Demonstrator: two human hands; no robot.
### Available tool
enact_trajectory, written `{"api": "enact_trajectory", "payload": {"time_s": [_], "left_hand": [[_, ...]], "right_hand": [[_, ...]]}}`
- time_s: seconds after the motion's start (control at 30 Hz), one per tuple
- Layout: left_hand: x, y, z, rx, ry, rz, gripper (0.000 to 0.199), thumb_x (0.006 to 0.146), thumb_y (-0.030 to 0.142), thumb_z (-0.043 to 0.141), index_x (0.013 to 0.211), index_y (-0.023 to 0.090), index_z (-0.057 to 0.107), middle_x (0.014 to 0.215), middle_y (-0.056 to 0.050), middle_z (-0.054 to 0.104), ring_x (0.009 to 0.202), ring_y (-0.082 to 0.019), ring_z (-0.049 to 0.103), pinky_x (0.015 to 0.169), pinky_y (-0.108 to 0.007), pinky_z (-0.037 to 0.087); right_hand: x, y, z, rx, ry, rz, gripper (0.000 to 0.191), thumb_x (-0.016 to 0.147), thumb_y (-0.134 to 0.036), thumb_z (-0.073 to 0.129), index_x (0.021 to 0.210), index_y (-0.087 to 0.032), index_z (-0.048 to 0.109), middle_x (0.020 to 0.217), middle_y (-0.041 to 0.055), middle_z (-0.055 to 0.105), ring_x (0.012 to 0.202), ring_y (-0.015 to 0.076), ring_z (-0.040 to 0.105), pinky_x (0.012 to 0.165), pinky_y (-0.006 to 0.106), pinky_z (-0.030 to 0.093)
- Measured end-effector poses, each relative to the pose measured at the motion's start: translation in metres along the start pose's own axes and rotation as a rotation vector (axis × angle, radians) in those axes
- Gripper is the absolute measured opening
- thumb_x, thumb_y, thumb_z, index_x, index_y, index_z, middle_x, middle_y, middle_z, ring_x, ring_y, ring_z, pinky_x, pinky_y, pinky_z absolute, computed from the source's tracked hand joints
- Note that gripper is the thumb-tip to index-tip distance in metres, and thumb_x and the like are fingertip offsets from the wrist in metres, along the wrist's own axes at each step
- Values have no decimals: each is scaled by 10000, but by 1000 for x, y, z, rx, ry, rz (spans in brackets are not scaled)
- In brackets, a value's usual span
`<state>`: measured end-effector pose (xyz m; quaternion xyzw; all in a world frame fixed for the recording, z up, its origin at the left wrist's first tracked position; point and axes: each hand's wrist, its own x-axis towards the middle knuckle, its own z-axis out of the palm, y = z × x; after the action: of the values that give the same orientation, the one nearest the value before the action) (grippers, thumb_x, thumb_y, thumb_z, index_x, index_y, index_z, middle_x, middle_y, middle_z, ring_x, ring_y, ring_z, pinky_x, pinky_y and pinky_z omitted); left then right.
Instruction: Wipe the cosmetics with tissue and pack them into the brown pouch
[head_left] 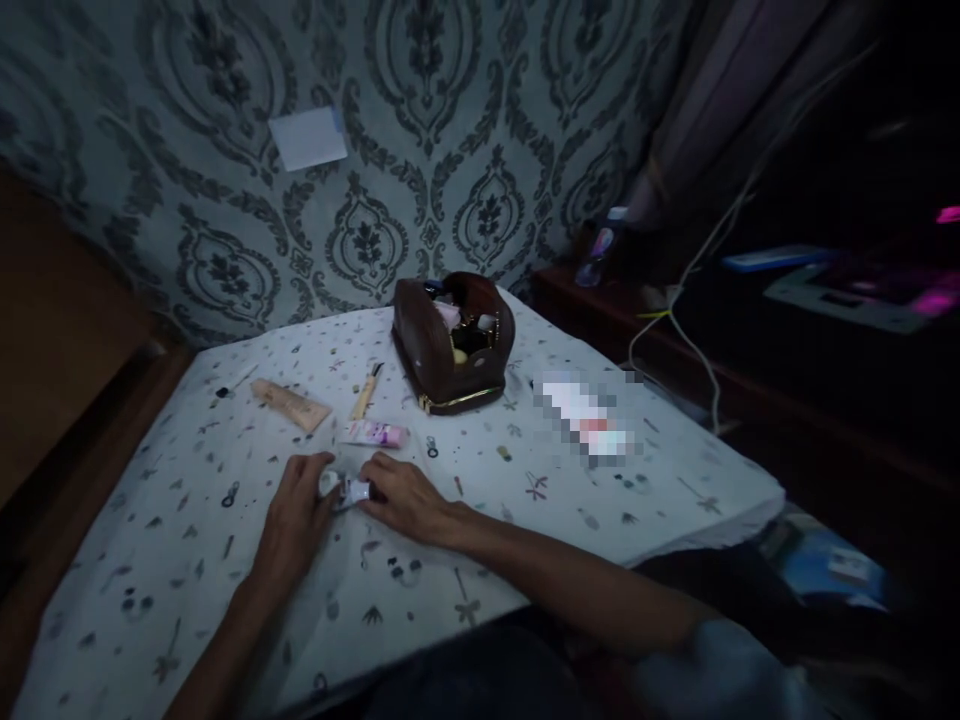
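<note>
L hand [296, 510] grips one end of small white item [346, 490], fingers curled round it; R hand [405, 498] is closed on the other end. Item's held low over the bench [525, 550], L of centre; exact type unclear. Just beyond, toward far L corner: pink-white tube [375, 433], beige tube [291, 403] and slim beige tube w/ dark tip [365, 392]. Brown bag [450, 345] sits open nr far edge, w/ assorted bits inside; pixelated item [585, 415] lies nr R edge.
</note>
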<state>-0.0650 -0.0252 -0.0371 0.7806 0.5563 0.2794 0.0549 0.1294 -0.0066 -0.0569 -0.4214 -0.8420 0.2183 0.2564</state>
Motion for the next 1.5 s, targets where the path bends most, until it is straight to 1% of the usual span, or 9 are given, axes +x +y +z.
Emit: {"api": "enact_trajectory", "payload": {"time_s": [0.13,0.3,0.43,0.53,0.7,0.87,1.1,1.27,1.5], "left_hand": [[-11,5,18,-32,19,123,370,943,424,507,1259,240,561,1123,-102,589,1073,-277,581,948,-465,516],[-24,4,13,-44,-18,156,385,996,258,385,1360,211,502,1234,-127,561,1147,-243,534,1003,-435,479],[-22,1,5,-49,-67,131,380,974,179,392,1324,192,540,1161,-124,569,1064,-226,531,939,-390,484],[-17,0,-1,-59,-110,66,347,959,167,394,1223,199,617,1059,-106,578,976,-233,517,878,-384,473],[-12,1,-9,-35,-189,-45,343,940,152,392,1136,236,660,1026,-75,570,980,-237,496,910,-377,446],[-9,-4,-14,73,-226,-61,366,905,107,395,1121,234,661,999,-83,570,943,-248,507,867,-376,459],[-10,-24,-24,302,-180,-140,438,829,-18,346,1101,175,630,1023,-110,567,970,-245,512,874,-379,466],[-12,-36,-34,237,-138,-204,388,831,-17,347,998,167,646,964,-104,561,929,-251,515,866,-398,467],[-17,-42,-28,252,-89,-212,358,871,29,328,965,180,639,929,-86,524,917,-244,496,875,-393,464]], "right_hand": [[0,3,-1,15,6,-24,215,812,-193,722,992,-198,603,939,21,604,777,160,572,701,264,468],[3,4,0,110,8,-43,107,847,-180,653,948,-163,625,905,54,606,784,181,573,740,304,472],[6,8,4,167,16,-53,119,871,-255,628,963,-180,635,877,48,611,748,183,573,711,310,467],[8,10,6,158,27,-60,114,874,-278,615,928,-183,645,815,37,598,712,183,569,680,308,460],[7,6,5,172,37,-69,124,876,-303,592,913,-196,641,799,36,602,692,179,569,662,309,467],[6,4,2,183,27,-59,151,887,-327,571,943,-203,637,817,40,598,690,181,573,660,320,478],[6,4,0,190,24,-65,157,882,-335,576,921,-201,650,806,45,606,693,186,573,656,321,482],[7,4,0,205,31,-58,171,874,-343,576,915,-196,654,788,44,608,659,180,560,632,312,474],[7,5,1,197,31,-68,167,876,-344,580,909,-200,659,793,47,624,666,181,570,635,308,477]]}}
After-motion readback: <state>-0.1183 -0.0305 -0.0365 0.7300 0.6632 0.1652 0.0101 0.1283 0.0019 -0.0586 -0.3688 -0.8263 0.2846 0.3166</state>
